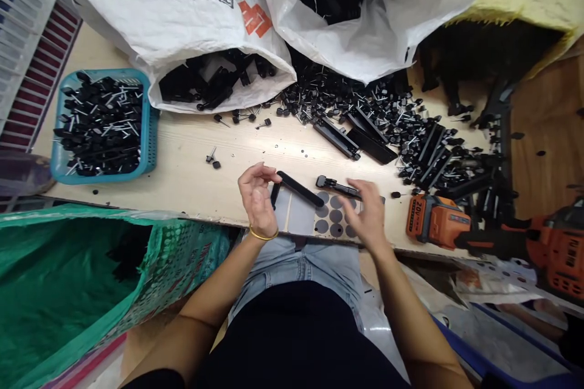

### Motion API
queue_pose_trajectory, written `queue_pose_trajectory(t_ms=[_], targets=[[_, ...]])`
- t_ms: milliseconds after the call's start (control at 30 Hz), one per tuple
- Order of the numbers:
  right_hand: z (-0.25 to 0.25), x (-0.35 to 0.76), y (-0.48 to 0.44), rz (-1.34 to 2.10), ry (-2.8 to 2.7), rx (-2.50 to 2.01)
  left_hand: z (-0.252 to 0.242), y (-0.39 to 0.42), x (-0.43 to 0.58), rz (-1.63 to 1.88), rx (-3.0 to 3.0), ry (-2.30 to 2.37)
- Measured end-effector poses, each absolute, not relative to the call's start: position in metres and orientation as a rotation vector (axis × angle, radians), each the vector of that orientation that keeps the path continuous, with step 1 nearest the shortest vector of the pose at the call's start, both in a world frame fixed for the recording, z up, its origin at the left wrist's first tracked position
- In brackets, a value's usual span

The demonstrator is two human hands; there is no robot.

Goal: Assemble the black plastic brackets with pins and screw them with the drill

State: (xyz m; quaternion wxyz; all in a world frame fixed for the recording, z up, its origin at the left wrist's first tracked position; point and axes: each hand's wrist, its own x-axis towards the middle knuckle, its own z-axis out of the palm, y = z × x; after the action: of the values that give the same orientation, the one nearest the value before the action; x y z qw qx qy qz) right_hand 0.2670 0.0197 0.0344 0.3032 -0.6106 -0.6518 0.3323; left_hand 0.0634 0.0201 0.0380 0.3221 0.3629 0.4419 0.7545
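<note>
My left hand [258, 197], with a yellow bangle at the wrist, is curled with its fingertips at the upper end of a long black plastic bar [300, 189]. A shorter black piece shows beside the thumb, partly hidden by the hand. My right hand [368, 213] has thumb and fingers apart. Its fingers are beside a narrow black part with a knobbed end [337, 186], whose right end is near the fingertips. Under these parts, at the table's front edge, lies a sheet with grey round pads [336, 216] and pale grey rectangles.
A blue basket [150, 134] of black-headed screws stands left. White sacks [173, 18] of black parts lie behind, with loose screws [387, 103] and black channel pieces [337, 137] spilling forward. An orange cordless drill [438, 222] lies right. A green sack [68, 279] hangs open at front left.
</note>
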Motion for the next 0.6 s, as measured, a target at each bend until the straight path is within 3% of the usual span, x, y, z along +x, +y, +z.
queue_pose_trajectory(t_ms=[100, 133, 233, 367, 467, 600], targets=[[0.048, 0.195, -0.007, 1.828, -1.190, -1.091, 0.055, 0.016, 0.078, 1.967, 0.774, 1.058], [0.050, 0.174, -0.018, 1.994, -1.008, -0.938, 0.062, 0.015, 0.081, 1.952, 0.701, 1.027], [0.050, 0.128, -0.046, 2.198, -0.696, -0.706, 0.078, 0.015, 0.084, 1.862, 0.522, 0.979], [0.046, 0.121, -0.066, 2.376, -0.880, -0.596, 0.081, 0.019, 0.074, 1.681, 0.633, 0.962], [0.045, 0.155, -0.058, 2.146, -1.293, -0.928, 0.071, 0.028, 0.060, 1.299, 1.240, 0.952], [0.040, 0.231, -0.019, 1.211, -1.838, -1.539, 0.041, 0.044, 0.046, 0.522, 2.127, 1.050]])
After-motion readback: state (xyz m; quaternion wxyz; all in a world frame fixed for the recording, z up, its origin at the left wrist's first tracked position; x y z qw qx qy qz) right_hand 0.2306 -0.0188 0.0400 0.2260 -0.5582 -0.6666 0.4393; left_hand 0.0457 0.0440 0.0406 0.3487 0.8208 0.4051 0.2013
